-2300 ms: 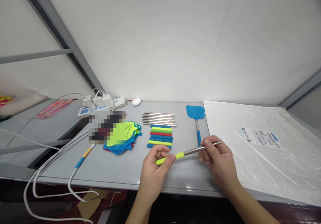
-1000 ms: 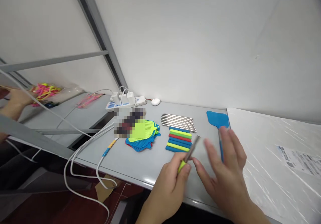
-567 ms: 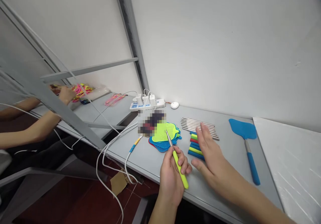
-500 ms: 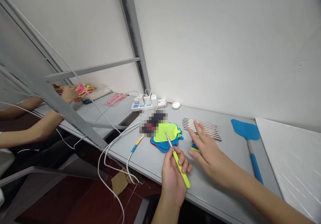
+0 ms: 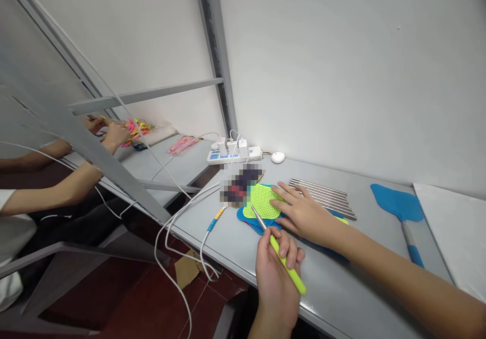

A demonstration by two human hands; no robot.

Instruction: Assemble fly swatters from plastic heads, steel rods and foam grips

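metal rod with lime-green grip (image 5: 290,270), one: above the table's front edge, slanting away to the left, bare end over the stack in view; contact with it cannot be told
left hand (image 5: 277,278): closed around the grip
stack of fly-swatter heads (image 5: 261,201), perforated: lime on top, blue beneath, flat on the grey table (image 5: 379,283)
right hand (image 5: 306,213): open, fingers spread, laid over the right part of the stack
grip sleeves (image 5: 343,221), lime and blue: mostly hidden under the right forearm
bare metal rods (image 5: 322,196), one row: just behind the right hand
blue fly swatter (image 5: 397,203), with handle: apart, to the right
white power strip (image 5: 233,158), plugs fitted: behind the stack, beside a white oval device (image 5: 278,157)
co-worker's hand (image 5: 117,135): far left, at a pink-and-yellow bundle (image 5: 137,130)
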